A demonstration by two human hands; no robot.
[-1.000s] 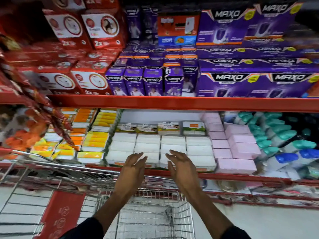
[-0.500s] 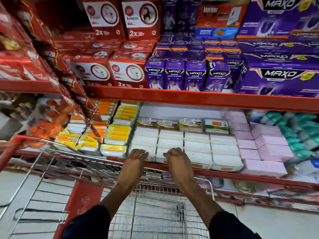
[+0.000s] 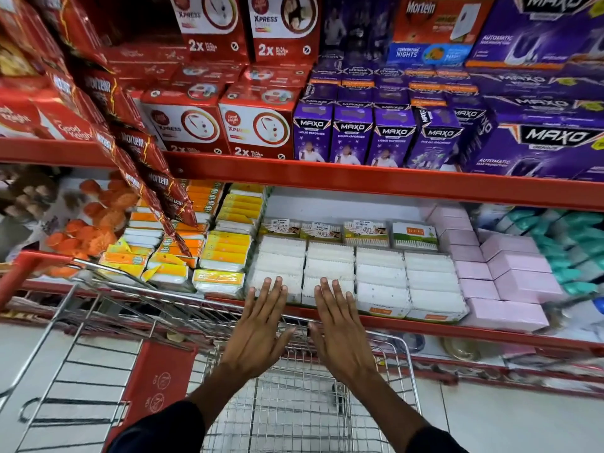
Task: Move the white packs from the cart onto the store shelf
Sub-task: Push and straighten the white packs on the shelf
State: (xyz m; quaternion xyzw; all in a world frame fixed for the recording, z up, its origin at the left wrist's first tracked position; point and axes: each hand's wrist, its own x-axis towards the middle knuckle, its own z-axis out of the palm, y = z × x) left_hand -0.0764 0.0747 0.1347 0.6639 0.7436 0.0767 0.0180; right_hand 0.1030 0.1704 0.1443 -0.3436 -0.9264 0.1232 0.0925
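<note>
Several white packs (image 3: 380,276) lie in rows on the lower red store shelf (image 3: 425,323). My left hand (image 3: 258,325) is flat and spread, its fingertips resting on the front left white pack (image 3: 277,268). My right hand (image 3: 340,328) is also flat with fingers apart, its tips on the neighbouring white pack (image 3: 330,266). Neither hand holds anything. Below my arms is the wire cart (image 3: 294,403); I see no white packs in the visible part of its basket.
Yellow and orange packs (image 3: 225,250) sit left of the white ones, pink boxes (image 3: 510,276) to the right. Red Mortein sachets (image 3: 143,165) hang down at the left. The upper shelf (image 3: 359,181) holds red and purple boxes. The cart's red handle (image 3: 19,266) is at left.
Both hands have uncurled and now lie flat with fingers spread on the front white packs. The view has come closer to the shelf.
</note>
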